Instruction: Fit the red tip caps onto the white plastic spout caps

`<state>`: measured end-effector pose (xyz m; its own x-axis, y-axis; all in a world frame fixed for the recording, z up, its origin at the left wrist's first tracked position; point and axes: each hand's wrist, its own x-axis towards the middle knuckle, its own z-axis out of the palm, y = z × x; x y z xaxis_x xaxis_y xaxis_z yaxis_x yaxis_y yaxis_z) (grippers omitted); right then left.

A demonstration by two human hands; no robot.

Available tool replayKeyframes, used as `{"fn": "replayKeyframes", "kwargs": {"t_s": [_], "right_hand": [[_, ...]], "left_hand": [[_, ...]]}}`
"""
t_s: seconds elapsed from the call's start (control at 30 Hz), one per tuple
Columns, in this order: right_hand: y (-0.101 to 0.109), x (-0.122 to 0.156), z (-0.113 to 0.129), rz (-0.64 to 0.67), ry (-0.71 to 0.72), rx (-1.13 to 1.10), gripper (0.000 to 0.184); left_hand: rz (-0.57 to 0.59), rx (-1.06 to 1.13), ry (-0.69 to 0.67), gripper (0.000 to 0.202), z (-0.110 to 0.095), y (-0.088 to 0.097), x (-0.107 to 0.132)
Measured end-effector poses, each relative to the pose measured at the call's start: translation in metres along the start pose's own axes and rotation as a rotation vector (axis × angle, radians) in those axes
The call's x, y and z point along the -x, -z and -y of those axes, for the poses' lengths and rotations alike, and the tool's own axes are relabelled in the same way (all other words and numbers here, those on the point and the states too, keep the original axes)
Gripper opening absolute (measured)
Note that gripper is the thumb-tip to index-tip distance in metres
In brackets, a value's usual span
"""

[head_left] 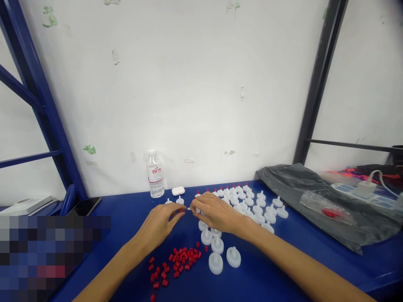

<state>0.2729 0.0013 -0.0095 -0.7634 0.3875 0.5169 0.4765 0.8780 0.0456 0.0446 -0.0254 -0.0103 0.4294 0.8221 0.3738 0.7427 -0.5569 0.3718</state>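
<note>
Above the middle of the blue table, my left hand (159, 220) pinches a small red cap (184, 212), of which only a sliver shows between the fingertips. My right hand (217, 212) is closed around a white nozzle lid, mostly hidden by the fingers; its thin tip (189, 208) points left toward the red cap, a small distance apart. Loose red caps (181, 260) lie scattered in front of my hands. White nozzle lids (217, 245) stand upright beneath and beyond my right hand. In the back row, several lids wear red caps (233, 187) on their tips.
A water bottle (155, 174) and a small white case (178, 191) stand near the wall. On the right lie a grey plastic bag (302, 193), a clear bag (327, 207) with red pieces, and a power strip (349, 191). A dark tablet-like object (90, 206) lies left.
</note>
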Motion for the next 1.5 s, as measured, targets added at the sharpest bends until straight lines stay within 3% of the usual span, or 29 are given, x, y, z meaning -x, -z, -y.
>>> {"fn": "replayKeyframes", "kwargs": {"t_s": [0.27,0.5,0.63,0.9,1.07,1.23,1.5], "right_hand": [[-0.004,0.0,0.0,-0.044,0.075,0.048,0.006],[-0.004,0.001,-0.001,-0.167,0.127,-0.007,0.012],[-0.004,0.001,0.0,-0.224,0.179,-0.008,0.015],[-0.001,0.002,0.004,-0.279,0.182,-0.025,0.012],[-0.001,0.0,0.015,-0.382,0.002,-0.301,0.013],[-0.008,-0.007,0.021,-0.474,-0.286,-0.73,0.033],[-0.011,-0.007,0.02,-0.456,-0.355,-0.862,0.032]], "left_hand": [[-0.075,0.105,-0.071,0.027,-0.005,-0.004,0.002],[-0.125,0.54,0.24,0.035,-0.014,-0.002,-0.002],[-0.123,0.741,0.258,0.038,-0.012,-0.005,-0.003],[-0.09,0.779,0.239,0.039,-0.007,0.001,-0.006],[-0.061,0.766,0.218,0.041,-0.008,0.003,-0.005],[-0.065,0.717,0.225,0.047,-0.011,-0.001,-0.005],[0.025,0.643,0.143,0.043,-0.013,-0.013,0.004]]}}
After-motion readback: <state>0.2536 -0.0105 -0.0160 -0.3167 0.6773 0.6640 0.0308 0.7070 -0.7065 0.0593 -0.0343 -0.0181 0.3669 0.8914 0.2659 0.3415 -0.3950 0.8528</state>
